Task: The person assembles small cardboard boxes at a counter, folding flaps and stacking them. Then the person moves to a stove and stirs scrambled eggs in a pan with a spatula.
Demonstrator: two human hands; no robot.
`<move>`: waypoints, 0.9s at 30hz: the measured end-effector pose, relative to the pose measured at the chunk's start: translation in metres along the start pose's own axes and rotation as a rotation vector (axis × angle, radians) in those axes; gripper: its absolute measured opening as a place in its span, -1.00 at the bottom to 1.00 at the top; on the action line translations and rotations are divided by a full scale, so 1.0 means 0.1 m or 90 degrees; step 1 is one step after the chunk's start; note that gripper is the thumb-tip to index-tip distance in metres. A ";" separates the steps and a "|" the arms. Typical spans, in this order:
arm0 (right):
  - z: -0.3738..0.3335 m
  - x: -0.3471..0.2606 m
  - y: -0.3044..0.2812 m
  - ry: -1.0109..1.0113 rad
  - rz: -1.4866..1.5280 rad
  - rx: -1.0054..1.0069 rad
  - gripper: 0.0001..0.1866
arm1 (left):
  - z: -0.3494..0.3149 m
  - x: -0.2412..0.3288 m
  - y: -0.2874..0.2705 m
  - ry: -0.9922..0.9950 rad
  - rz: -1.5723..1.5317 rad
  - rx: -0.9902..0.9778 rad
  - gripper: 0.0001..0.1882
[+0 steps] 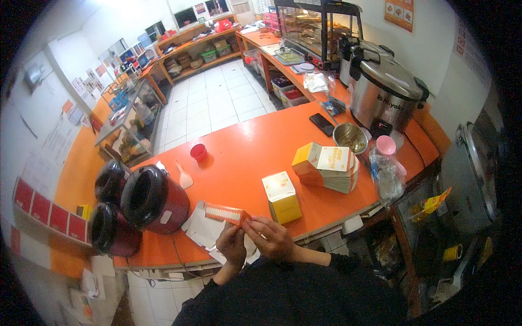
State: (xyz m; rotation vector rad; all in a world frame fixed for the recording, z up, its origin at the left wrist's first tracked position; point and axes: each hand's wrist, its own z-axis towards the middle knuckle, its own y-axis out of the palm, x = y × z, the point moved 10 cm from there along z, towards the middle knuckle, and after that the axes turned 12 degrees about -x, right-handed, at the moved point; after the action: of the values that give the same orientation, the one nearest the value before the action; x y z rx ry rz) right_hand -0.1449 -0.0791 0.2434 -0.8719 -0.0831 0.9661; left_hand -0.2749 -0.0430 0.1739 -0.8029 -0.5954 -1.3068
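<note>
At the near edge of an orange counter (234,152), an orange-and-white carton (222,213) is held above white sheets (198,229), its right end pinched by the left hand (232,245) and right hand (271,239). A yellow box (285,207) stands near the right hand; nested cartons (326,168) sit farther right.

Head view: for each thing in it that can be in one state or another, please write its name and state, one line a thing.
Orange-and-white carton, held by left hand and right hand
Yellow box, standing on the counter
Printed cartons, stacked
Red cup, upright
Pale scoop, lying flat
Phone, lying flat, screen dark
Large silver cooker, lid closed
Saucepan, uncovered
Display cabinet, lit
</note>
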 end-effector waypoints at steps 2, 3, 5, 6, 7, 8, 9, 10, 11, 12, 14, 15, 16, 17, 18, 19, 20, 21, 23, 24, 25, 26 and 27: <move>0.00 0.06 0.01 0.014 0.042 -0.002 -0.74 | 0.03 0.02 -0.01 -0.049 -0.082 0.026 -0.84; -0.02 0.12 0.02 0.014 0.090 0.001 -0.72 | 0.06 -0.08 0.04 -0.098 -0.152 0.012 -0.82; -0.02 0.31 -0.09 0.076 0.144 0.067 -0.68 | 0.13 -0.29 0.13 -0.197 -0.288 -0.016 -0.76; 0.01 0.46 -0.22 0.139 0.152 0.130 -0.66 | 0.19 -0.30 0.15 -0.211 -0.306 -0.040 -0.71; -0.01 0.59 -0.32 0.202 0.159 0.192 -0.63 | 0.24 -0.29 0.15 -0.226 -0.323 -0.065 -0.66; -0.03 0.72 -0.17 0.250 0.255 0.132 -0.62 | 0.27 -0.26 0.18 -0.244 -0.347 -0.092 -0.61; -0.08 0.86 0.02 0.298 0.351 0.074 -0.60 | 0.31 -0.15 0.24 -0.232 -0.305 -0.127 -0.55; -0.13 0.96 0.20 0.346 0.447 0.014 -0.58 | 0.34 -0.03 0.29 -0.219 -0.263 -0.158 -0.48; -0.13 0.95 0.19 0.329 0.408 0.013 -0.57 | 0.32 -0.08 0.32 -0.236 -0.315 -0.179 -0.49; -0.14 0.94 0.21 0.333 0.403 -0.003 -0.59 | 0.30 -0.15 0.35 -0.251 -0.369 -0.198 -0.49; -0.15 0.94 0.27 0.343 0.392 -0.038 -0.61 | 0.03 -0.55 0.33 -0.356 -0.355 -0.248 -0.47; -0.16 0.96 0.29 0.399 0.404 -0.082 -0.62 | 0.06 -0.52 0.35 -0.362 -0.274 -0.286 -0.48; -0.14 0.93 0.25 0.454 0.415 -0.128 -0.64 | 0.09 -0.49 0.35 -0.367 -0.192 -0.323 -0.49; -0.16 0.94 0.25 0.507 0.423 -0.171 -0.65 | 0.07 -0.53 0.36 -0.417 -0.157 -0.374 -0.53; -0.13 0.94 0.21 0.460 0.404 -0.125 -0.66 | 0.05 -0.58 0.34 -0.466 -0.121 -0.425 -0.57; -0.14 0.95 0.23 0.413 0.384 -0.079 -0.66 | 0.00 -0.62 0.34 -0.514 -0.083 -0.475 -0.61; -0.09 0.92 0.19 0.362 0.365 -0.038 -0.67 | 0.08 -0.54 0.29 -0.463 -0.099 -0.408 -0.66; -0.09 0.92 0.25 0.368 0.394 -0.077 -0.67 | 0.16 -0.46 0.24 -0.411 -0.113 -0.342 -0.71; -0.07 0.89 0.34 0.383 0.450 -0.153 -0.66 | 0.24 -0.37 0.14 -0.328 -0.100 -0.279 -0.77; -0.05 0.87 0.34 0.361 0.475 -0.139 -0.68 | 0.25 -0.36 0.10 -0.297 -0.074 -0.282 -0.80; -0.04 0.85 0.35 0.340 0.500 -0.125 -0.69 | 0.26 -0.34 0.06 -0.265 -0.048 -0.284 -0.82; -0.01 0.85 0.35 0.315 0.522 -0.110 -0.70 | 0.27 -0.33 0.05 -0.255 -0.041 -0.302 -0.82; -0.03 0.86 0.39 0.290 0.486 -0.119 -0.71 | 0.28 -0.32 0.04 -0.245 -0.033 -0.320 -0.82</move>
State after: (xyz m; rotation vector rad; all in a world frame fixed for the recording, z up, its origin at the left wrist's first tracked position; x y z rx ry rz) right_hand -0.1194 -0.0058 0.1886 -1.3182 0.5976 1.4482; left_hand -0.2749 -0.0015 0.1655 -1.4837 -0.5969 -1.3784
